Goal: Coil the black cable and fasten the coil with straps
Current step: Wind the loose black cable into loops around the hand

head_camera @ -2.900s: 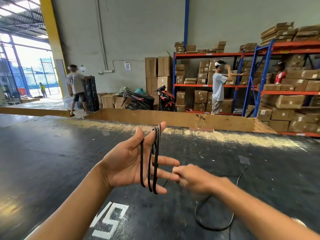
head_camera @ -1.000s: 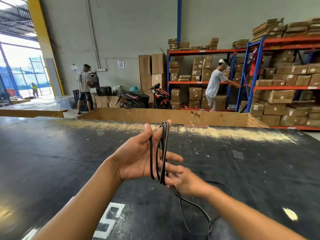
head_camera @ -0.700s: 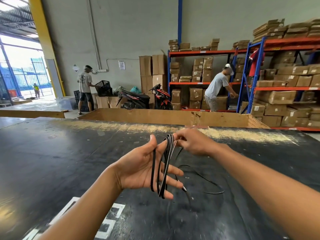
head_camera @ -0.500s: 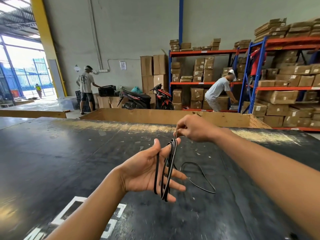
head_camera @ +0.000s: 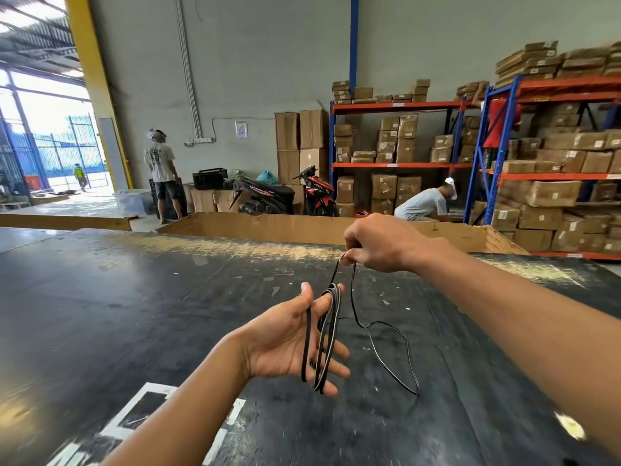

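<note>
A thin black cable [head_camera: 327, 334] is wound in several long loops around my left hand [head_camera: 285, 341], which is palm-up with fingers spread over the black table [head_camera: 134, 314]. The loops run from the fingertips down past the little finger. My right hand [head_camera: 379, 243] is raised above and beyond the left, pinching a strand of the cable between thumb and fingers. From that pinch the loose end of the cable [head_camera: 393, 361] drops and trails in a slack curve over the table to the right of the left hand. No straps are visible.
A low wooden wall [head_camera: 268, 227] edges the table's far side. Beyond it are a person [head_camera: 161, 169] standing at the left, a parked motorbike [head_camera: 285, 193], a person [head_camera: 426, 203] crouching, and shelving racks [head_camera: 554, 163] full of cardboard boxes.
My right hand came up from below the left hand to above its fingertips, carrying a strand of cable upward. The slack on the table has shortened. More loops lie on the left hand.
</note>
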